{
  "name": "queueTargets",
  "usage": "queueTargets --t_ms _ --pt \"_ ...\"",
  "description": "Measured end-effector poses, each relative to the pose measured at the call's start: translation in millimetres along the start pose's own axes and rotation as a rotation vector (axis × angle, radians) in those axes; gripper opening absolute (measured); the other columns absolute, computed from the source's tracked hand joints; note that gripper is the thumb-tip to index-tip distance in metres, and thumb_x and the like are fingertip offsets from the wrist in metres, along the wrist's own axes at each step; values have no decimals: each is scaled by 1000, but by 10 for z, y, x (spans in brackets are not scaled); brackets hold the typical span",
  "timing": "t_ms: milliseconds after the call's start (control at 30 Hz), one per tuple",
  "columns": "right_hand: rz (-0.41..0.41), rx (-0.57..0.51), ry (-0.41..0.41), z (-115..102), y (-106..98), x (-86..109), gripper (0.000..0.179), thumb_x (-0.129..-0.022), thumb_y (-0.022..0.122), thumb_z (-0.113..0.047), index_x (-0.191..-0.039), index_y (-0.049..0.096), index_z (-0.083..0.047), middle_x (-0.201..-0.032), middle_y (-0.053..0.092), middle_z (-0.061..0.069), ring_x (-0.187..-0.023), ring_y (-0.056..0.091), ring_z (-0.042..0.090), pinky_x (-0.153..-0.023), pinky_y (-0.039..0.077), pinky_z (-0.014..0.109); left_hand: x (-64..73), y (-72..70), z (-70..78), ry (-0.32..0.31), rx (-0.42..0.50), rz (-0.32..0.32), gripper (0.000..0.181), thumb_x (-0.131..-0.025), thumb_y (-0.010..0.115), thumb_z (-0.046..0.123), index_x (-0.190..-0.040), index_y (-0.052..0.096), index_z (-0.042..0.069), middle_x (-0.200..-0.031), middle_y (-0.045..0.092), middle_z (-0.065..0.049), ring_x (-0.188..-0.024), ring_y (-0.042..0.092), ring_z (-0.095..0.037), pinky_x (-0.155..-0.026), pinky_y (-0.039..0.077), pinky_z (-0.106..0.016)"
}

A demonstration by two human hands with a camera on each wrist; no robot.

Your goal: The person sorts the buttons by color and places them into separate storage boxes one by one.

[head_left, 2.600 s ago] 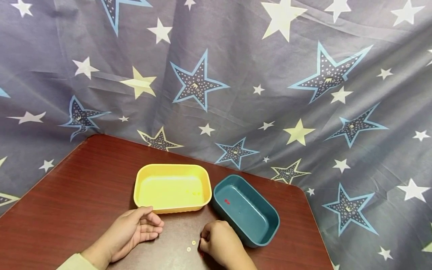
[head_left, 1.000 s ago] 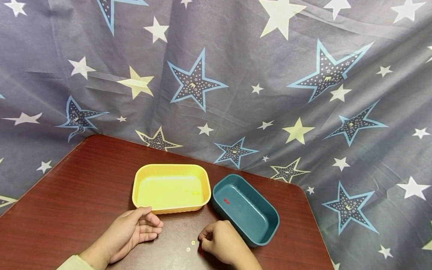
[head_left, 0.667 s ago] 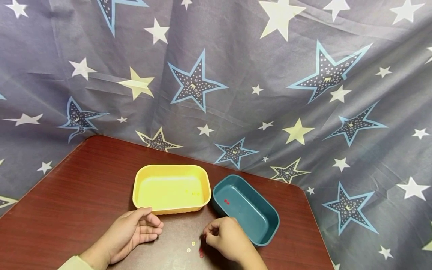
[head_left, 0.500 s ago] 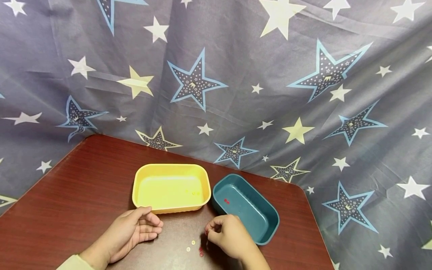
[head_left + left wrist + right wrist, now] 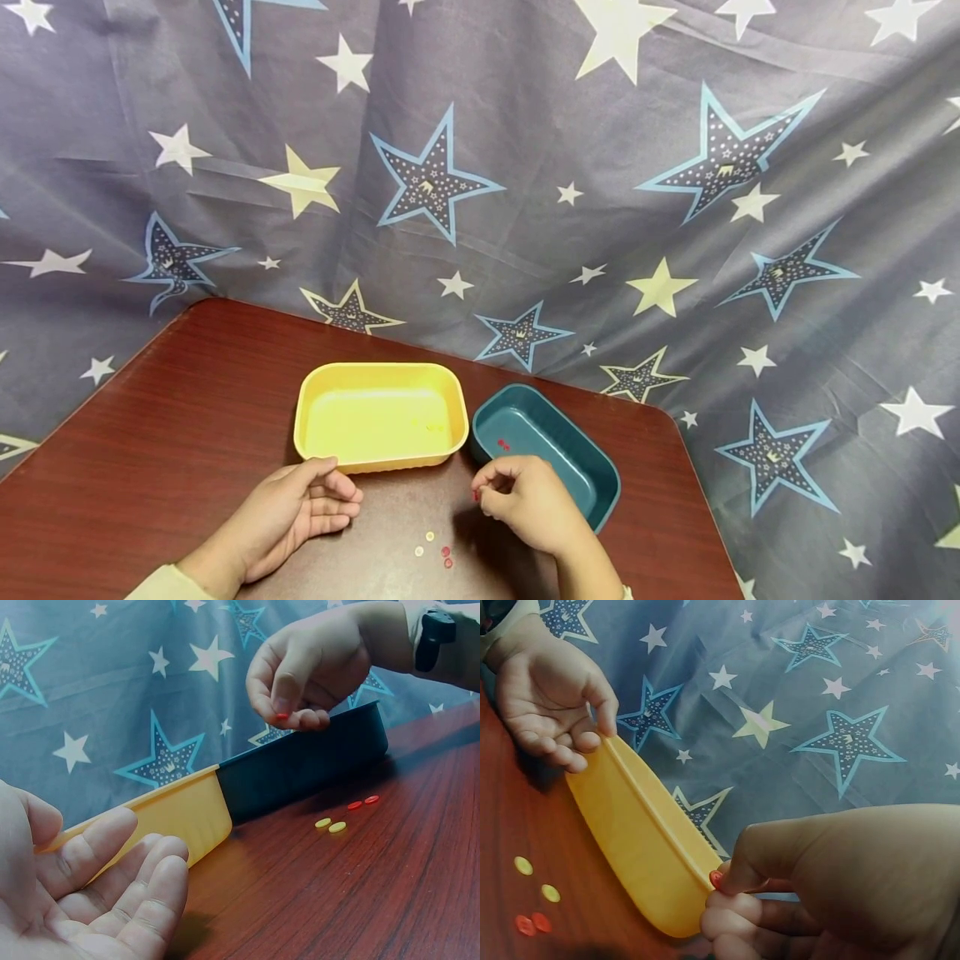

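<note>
Thumb and fingertips of my right hand [image 5: 536, 504] pinch a small red button [image 5: 716, 880], raised above the table beside the near side of the teal bin [image 5: 573, 446]. My left hand [image 5: 300, 517] stays at the near left corner of the yellow bin [image 5: 337, 379], palm turned inward, fingers loosely bent and holding nothing; its thumb is at the bin's rim. Between the hands lie two red buttons [image 5: 447, 552] and two yellow buttons [image 5: 429, 537]. A few red buttons [image 5: 502, 444] are inside the teal bin, and several yellow buttons [image 5: 431, 427] inside the yellow one.
The two bins stand side by side on a reddish-brown wooden table [image 5: 187, 400], the teal one angled. Behind the table hangs a grey curtain [image 5: 525, 250] printed with stars. A dark band [image 5: 435, 637] is on the right wrist.
My right hand has picked a red button off the table and risen up and right, now overlapping the teal bin. Two red buttons once under it now show fully. The left hand stays put.
</note>
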State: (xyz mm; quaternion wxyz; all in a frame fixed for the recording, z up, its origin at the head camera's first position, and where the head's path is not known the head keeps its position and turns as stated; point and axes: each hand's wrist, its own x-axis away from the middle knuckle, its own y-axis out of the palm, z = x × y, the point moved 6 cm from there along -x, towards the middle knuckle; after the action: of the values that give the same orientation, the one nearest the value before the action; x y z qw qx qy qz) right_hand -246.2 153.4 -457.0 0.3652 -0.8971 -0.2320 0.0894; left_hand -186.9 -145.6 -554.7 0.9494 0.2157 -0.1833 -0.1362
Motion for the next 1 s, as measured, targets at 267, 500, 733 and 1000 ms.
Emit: queueTargets --t_ms 267,500,733,1000 --pt "-16 -8 23 33 -238 -103 16 -90 74 -8 -90 79 -23 -71 70 -8 -63 65 8 -57 56 25 -8 2 -4 0 -4 7 46 -110 49 45 -108 69 3 -113 74 -14 -107 73 -27 -96 62 -41" --pt "-38 -44 48 126 -425 -233 11 -90 71 -6 -93 80 -11 -72 71 -2 -64 66 12 -59 58 26 -5 7 5 0 -4 -2 46 -110 49 45 -108 69 3 -113 74 -13 -107 73 -26 -96 62 -41" --pt "-57 -71 79 251 -501 -363 9 -91 71 -4 -93 79 -7 -76 74 7 -65 68 18 -62 63 35 -2 1 2 0 -4 0 46 -110 49 45 -108 69 3 -112 74 -13 -107 73 -26 -96 62 -41" --pt "-123 -118 154 459 -618 -519 8 -92 71 -5 -95 78 -2 -76 73 9 -69 71 23 -67 66 39 0 -17 0 3 -5 6 47 -110 50 45 -109 69 3 -112 74 -13 -108 73 -28 -96 62 -42"
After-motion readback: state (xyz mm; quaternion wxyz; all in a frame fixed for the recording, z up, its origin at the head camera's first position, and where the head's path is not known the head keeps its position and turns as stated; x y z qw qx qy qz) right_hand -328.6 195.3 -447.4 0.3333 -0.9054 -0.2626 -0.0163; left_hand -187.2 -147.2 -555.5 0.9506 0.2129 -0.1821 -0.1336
